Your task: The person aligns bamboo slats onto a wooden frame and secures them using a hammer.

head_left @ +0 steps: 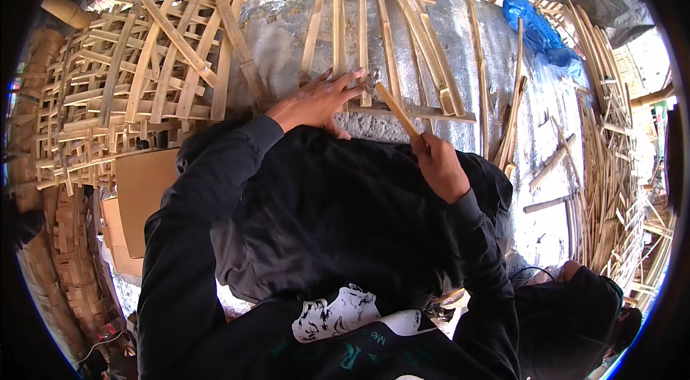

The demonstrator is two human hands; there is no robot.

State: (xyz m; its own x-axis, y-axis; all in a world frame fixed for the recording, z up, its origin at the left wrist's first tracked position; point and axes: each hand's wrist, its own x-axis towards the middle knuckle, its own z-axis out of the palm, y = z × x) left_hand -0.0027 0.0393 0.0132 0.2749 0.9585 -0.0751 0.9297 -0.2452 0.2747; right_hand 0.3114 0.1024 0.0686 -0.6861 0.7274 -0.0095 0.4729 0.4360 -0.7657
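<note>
My left hand [316,101] lay flat, fingers spread, on the bamboo slats [363,42]. My right hand [440,164], just beside them, gripped a hammer [392,103] whose head touched 1 slat.

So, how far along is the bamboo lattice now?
Done: finished bamboo lattice panels are stacked at left. In hand: the left hand presses the upright slats on the crosswise strip, and the right hand grips a wooden-handled hammer. Left: loose bamboo strips lie at right.
</note>
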